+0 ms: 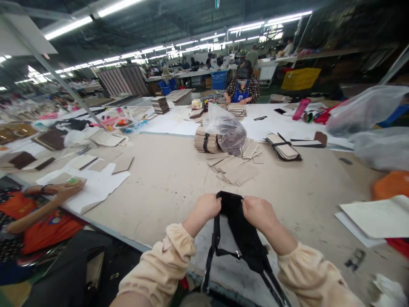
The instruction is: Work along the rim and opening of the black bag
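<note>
Between my two hands a black bag-like piece with straps (238,230) is held up by its top edge, over the near side of the table. My left hand (208,206) is closed on the left corner of that edge. The right corner is gripped by my right hand (258,211), fingers curled in. A small metal buckle (237,255) shows on a cross strap, and long straps run down towards me. The lower end of the piece is cut off by the bottom of the view, so its full shape is hidden.
Loose beige card pieces (238,168) lie ahead, beside a strapped bundle (204,140) and a plastic bag (231,132). Papers (377,217) sit at right. A co-worker's hands (68,189) are at left; another person (242,87) sits across the table (159,179).
</note>
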`<state>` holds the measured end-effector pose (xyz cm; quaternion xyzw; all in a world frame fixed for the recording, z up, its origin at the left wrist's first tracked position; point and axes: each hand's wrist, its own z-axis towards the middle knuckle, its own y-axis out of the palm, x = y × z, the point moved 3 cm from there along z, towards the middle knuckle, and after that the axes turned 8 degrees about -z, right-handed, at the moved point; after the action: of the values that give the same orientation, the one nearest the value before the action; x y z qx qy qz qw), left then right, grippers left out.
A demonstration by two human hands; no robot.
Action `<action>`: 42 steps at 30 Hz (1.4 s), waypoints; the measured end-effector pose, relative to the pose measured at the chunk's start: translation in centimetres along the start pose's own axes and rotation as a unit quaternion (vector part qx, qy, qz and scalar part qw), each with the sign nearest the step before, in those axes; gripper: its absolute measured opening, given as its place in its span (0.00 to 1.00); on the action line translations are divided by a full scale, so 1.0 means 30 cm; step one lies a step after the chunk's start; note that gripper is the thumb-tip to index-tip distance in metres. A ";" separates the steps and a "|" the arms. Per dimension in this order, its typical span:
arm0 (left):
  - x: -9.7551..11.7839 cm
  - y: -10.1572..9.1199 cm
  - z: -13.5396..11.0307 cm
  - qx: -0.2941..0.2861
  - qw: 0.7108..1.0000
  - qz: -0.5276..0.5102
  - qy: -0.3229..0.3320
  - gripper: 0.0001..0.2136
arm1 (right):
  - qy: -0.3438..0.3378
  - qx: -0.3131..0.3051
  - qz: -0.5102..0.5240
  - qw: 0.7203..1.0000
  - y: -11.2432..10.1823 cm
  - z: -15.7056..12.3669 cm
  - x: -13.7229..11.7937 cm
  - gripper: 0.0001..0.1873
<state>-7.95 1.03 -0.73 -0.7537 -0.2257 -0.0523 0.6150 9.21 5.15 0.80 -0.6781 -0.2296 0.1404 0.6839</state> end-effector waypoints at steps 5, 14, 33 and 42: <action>0.016 -0.023 -0.018 0.051 0.996 0.068 0.006 0.18 | 0.009 0.011 0.023 1.000 0.005 -0.010 -0.003 0.14; 0.059 -0.056 -0.028 0.059 0.985 0.146 0.064 0.15 | 0.023 0.025 0.041 0.999 -0.013 -0.011 -0.004 0.15; 0.069 0.003 -0.433 0.086 0.971 0.148 0.169 0.16 | 0.071 0.060 0.003 0.996 -0.064 -0.436 -0.077 0.17; 0.056 0.068 -0.436 0.095 0.972 0.135 0.166 0.16 | 0.095 0.022 0.003 0.995 -0.045 -0.457 -0.113 0.17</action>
<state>-3.03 -11.24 1.15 -0.6963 -0.0204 -0.0720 0.7138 13.08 -8.44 2.07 -0.6736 -0.1582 0.0827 0.7172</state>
